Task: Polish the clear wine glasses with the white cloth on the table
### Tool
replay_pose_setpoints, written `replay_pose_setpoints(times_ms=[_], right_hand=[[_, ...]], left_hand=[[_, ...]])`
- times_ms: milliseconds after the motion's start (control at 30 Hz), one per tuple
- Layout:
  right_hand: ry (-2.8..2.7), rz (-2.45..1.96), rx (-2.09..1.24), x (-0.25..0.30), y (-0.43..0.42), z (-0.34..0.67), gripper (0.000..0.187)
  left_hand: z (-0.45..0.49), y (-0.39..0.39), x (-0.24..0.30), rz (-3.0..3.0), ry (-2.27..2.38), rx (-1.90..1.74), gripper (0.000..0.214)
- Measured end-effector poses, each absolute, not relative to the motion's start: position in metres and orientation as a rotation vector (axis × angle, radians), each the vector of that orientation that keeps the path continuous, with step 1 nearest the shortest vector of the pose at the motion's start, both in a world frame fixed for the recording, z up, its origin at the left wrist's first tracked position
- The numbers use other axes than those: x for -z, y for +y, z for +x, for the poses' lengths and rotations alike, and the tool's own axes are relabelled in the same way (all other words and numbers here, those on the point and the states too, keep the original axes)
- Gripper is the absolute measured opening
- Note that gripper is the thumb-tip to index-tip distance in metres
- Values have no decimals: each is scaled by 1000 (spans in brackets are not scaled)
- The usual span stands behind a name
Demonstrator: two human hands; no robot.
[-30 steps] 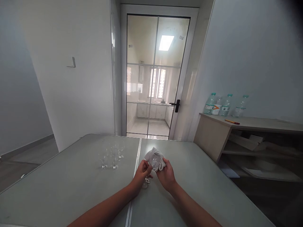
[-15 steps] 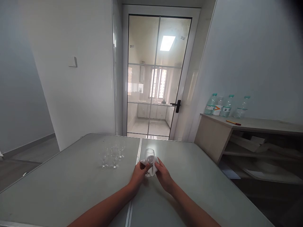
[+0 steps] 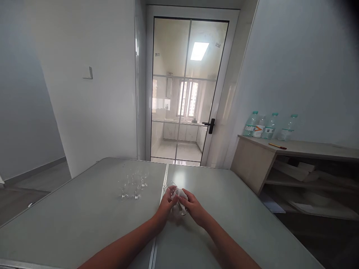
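Over the middle of the grey table (image 3: pixel 84 224), both my hands work on one small clear stemmed glass (image 3: pixel 169 189). My left hand (image 3: pixel 166 205) is closed around the glass, which is tilted with its bowl toward the left. My right hand (image 3: pixel 193 207) is closed on a white cloth (image 3: pixel 179 195) pressed against the glass. Several more small clear stemmed glasses (image 3: pixel 134 184) stand upright in a cluster on the table, to the left of my hands.
A glass door (image 3: pixel 185 93) with a black handle stands behind the table. A wooden shelf unit (image 3: pixel 294 164) at the right carries several water bottles (image 3: pixel 266 126) and an orange pen (image 3: pixel 277 146). A seam runs down the table's middle.
One second ago the cloth covered the glass bowl; then the glass stood upright with the cloth at its base. Now the glass is tilted left and the cloth is bunched at it.
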State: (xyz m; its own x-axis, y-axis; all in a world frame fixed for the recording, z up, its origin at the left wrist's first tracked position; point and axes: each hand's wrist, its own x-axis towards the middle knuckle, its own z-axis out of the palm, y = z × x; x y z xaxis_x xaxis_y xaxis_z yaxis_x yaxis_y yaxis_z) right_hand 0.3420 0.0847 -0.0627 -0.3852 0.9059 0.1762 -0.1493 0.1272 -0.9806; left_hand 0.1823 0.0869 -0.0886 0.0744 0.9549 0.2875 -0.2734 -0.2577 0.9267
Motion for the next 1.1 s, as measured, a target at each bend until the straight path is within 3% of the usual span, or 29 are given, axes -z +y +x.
replay_pose_setpoints(times_ms=[233, 300, 533, 600, 833, 1100], right_hand=[[-1999, -910, -648, 60, 93, 350, 22], [-2014, -917, -593, 61, 94, 348, 21], [-1504, -790, -1606, 54, 82, 348, 33], [-1510, -778, -1690, 50, 80, 353, 36], [-1935, -968, -881, 55, 90, 357, 17], [-2187, -1001, -348, 64, 96, 355, 11]], left_hand=[[176, 83, 72, 1126, 776, -1520, 52], [177, 85, 73, 1094, 747, -1546, 52], [175, 85, 69, 913, 457, -1430, 36], [175, 84, 69, 922, 443, -1412, 35], [178, 90, 82, 1013, 679, -1498, 47], [179, 86, 77, 1019, 689, -1550, 48]])
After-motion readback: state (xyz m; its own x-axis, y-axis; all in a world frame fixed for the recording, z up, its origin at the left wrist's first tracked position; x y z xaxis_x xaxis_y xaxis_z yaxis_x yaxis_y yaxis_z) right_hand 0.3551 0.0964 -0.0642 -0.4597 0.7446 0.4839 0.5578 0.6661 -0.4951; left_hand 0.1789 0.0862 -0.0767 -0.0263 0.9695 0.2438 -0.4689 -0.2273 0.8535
